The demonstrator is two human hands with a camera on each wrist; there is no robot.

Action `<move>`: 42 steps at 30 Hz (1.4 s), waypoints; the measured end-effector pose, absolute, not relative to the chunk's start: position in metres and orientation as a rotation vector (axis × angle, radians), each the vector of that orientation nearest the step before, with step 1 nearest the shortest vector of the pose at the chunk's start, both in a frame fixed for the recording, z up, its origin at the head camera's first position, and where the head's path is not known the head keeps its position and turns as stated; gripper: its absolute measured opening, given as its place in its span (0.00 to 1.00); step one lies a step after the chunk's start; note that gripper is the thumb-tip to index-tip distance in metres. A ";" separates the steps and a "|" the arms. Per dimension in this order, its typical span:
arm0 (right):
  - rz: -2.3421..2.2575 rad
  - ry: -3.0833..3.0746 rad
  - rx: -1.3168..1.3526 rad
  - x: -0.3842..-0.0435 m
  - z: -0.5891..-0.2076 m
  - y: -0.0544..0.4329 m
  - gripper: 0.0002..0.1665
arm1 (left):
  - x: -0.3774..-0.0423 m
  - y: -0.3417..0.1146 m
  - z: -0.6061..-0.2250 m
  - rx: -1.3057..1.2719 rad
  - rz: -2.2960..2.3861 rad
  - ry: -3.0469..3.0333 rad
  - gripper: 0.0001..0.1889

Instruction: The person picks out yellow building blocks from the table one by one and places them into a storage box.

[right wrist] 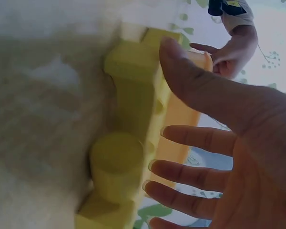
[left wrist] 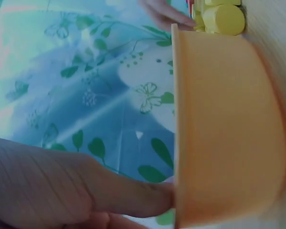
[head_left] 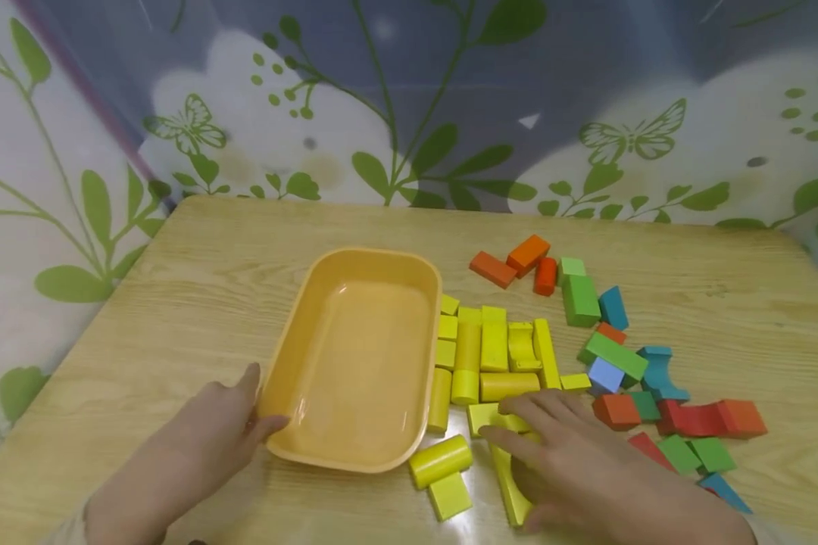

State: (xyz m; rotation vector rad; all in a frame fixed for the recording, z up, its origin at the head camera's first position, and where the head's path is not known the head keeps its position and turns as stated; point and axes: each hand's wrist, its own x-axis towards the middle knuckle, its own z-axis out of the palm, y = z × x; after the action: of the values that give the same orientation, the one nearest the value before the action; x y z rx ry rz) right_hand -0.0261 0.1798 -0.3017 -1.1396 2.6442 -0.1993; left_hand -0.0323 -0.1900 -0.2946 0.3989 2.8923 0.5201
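On table (head_left: 232, 272), tray (head_left: 364, 356) stretches toward wall (head_left: 341, 144).

Cannot fully see the curved yellow block (head_left: 509, 492) (partly covered by the right hand (head_left: 579, 458)), nor identify the dark speck (head_left: 198, 542) at the head view's bottom edge. In the right wrist view, must settle for a blurred tabletop (right wrist: 38, 129), a strip of tray (right wrist: 178, 126) behind yellow blocks (right wrist: 119, 162) and a little finger (right wrist: 169, 223) cut off below.

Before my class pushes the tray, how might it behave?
The tray is probably light for its size, as it looks thin-walled. It seems stiff, showing no bend where the left hand pinches it. Its glossy surface may be slippery.
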 end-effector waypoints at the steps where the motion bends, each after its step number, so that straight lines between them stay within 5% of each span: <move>1: -0.196 2.630 -1.135 -0.026 -0.303 0.178 0.48 | -0.032 -0.192 -0.295 0.393 0.570 2.874 0.19; 4: -0.196 2.588 -1.112 -0.024 -0.305 0.176 0.49 | -0.032 -0.195 -0.296 0.338 0.692 2.805 0.11; 9: -0.192 2.563 -1.080 -0.024 -0.306 0.176 0.47 | -0.034 -0.199 -0.298 0.304 0.776 2.785 0.25; 31: -0.359 2.782 -1.204 -0.026 -0.277 0.179 0.47 | -0.029 -0.206 -0.310 0.062 1.073 2.641 0.31; 42: -1.025 2.792 -1.243 -0.057 -0.283 0.129 0.30 | -0.026 -0.206 -0.319 0.071 1.316 2.498 0.27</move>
State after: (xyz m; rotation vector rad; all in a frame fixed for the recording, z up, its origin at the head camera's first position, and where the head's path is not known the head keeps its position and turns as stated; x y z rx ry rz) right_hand -0.0569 0.1294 -0.2832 -1.2427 2.7921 -1.0250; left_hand -0.0261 -0.2065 -0.3186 0.0705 2.4984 1.3160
